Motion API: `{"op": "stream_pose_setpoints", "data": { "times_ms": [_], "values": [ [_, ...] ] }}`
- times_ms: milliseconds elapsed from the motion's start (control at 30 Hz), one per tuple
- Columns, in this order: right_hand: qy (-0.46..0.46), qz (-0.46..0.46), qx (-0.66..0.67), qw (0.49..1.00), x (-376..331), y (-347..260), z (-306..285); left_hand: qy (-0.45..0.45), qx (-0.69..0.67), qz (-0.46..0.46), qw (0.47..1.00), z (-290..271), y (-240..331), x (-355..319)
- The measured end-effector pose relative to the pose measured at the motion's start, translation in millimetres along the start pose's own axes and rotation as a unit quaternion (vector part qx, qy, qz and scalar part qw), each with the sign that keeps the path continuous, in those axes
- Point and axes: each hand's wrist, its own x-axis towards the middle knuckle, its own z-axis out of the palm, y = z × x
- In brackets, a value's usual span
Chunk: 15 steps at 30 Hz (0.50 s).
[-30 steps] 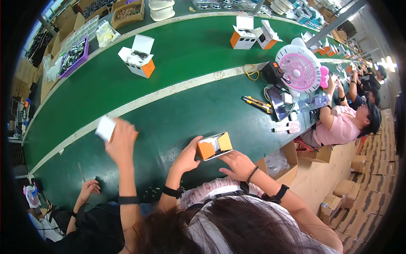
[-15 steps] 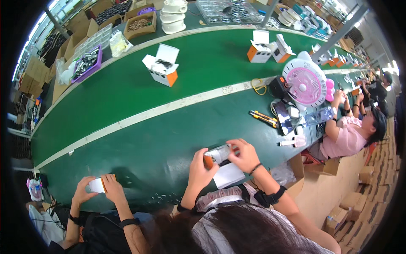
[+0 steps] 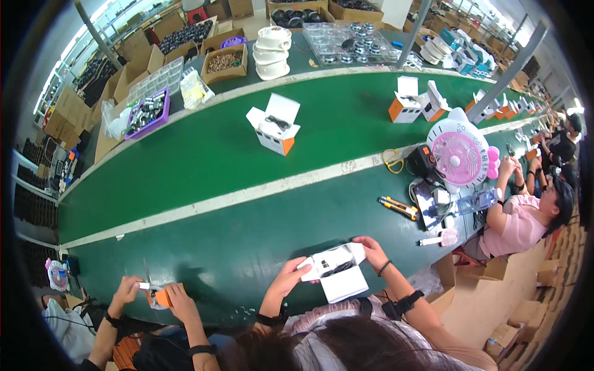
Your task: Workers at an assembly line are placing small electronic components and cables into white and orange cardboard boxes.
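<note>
Since the earlier frame the small box (image 3: 337, 272) has turned so its orange side no longer shows and its white flaps now stand open, with dark parts visible inside. Both of the person's hands hold it at about 6 o'clock in the view, over the near edge of the green conveyor belt (image 3: 204, 161). At 9 o'clock of the box the left hand (image 3: 291, 275) curls its fingers around that end, gripping it. At 1 o'clock of the box the right hand (image 3: 373, 250) pinches the upper flap between thumb and fingers. Toward 8 o'clock a neighbouring worker's two hands (image 3: 151, 294) close on a small orange and white box, well apart from the person's own. Farther up the belt, near 12 o'clock, an open white and orange carton (image 3: 275, 131) sits alone. Toward 2 o'clock a round pink and white fan (image 3: 459, 157) stands on the belt's edge, with a yellow-handled tool (image 3: 398, 207) lying just below it. A seated worker in a pink shirt (image 3: 520, 226) is at 3 o'clock.
</note>
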Motion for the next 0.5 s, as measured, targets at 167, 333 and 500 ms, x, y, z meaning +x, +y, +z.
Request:
{"op": "stream_pose_setpoints", "data": {
  "times_ms": [167,333,500],
  "values": [
    [0.059,-0.032,-0.072,0.995,-12,-5,-24,0.081,-0.092,0.15,0.981,-38,71,3],
    [0.113,-0.039,-0.071,0.99,-38,18,-58,0.175,-0.201,0.378,0.887,-82,188,66],
    [0.123,-0.02,-0.093,0.988,-47,53,-58,0.222,-0.177,0.436,0.854,-196,240,99]
  ]
}}
